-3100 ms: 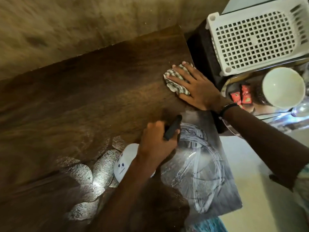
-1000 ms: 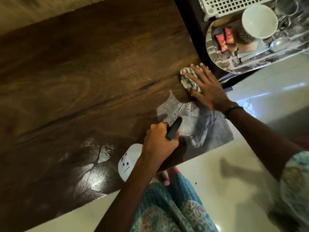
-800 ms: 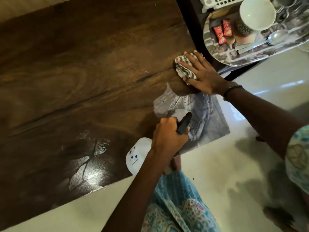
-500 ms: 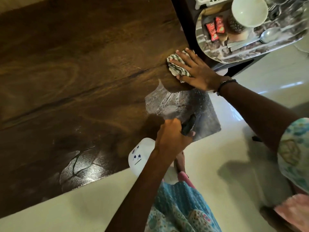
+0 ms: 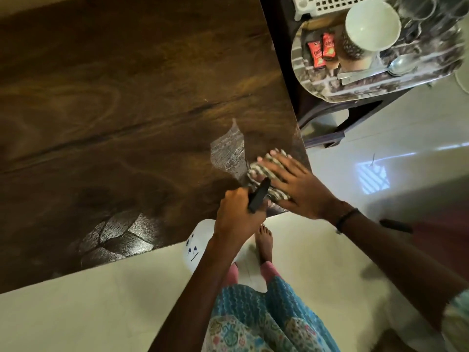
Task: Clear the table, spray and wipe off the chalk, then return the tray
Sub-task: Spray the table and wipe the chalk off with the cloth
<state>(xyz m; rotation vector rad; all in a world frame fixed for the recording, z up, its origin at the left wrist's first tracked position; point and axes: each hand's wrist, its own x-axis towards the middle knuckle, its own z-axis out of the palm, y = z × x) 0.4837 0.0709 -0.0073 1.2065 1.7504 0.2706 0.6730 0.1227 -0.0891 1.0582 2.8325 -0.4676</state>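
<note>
My right hand [image 5: 299, 186] presses flat, fingers straight, on a striped cloth [image 5: 264, 171] at the near right corner of the dark wooden table [image 5: 127, 97]. My left hand [image 5: 238, 214] grips a white spray bottle [image 5: 196, 247] by its black trigger head [image 5: 258, 198], right beside the cloth; the bottle's body hangs below the table edge. A wet, pale smeared patch [image 5: 227, 151] lies just left of the cloth. The marbled tray [image 5: 380, 82] sits on a dark stand to the right, carrying a white bowl [image 5: 371, 25], two red sachets [image 5: 321, 52] and a spoon [image 5: 401, 66].
A white perforated basket [image 5: 330, 3] stands behind the tray. A dark stand [image 5: 327, 128] borders the table's right edge. Pale tiled floor [image 5: 101, 313] runs along the near side, with my feet [image 5: 264, 240] and patterned clothing below. Light glare marks the table's near left.
My right hand has slid the cloth toward me, from the far right edge down to the near corner, wiping away much of the pale patch. My left hand stayed on the bottle.
</note>
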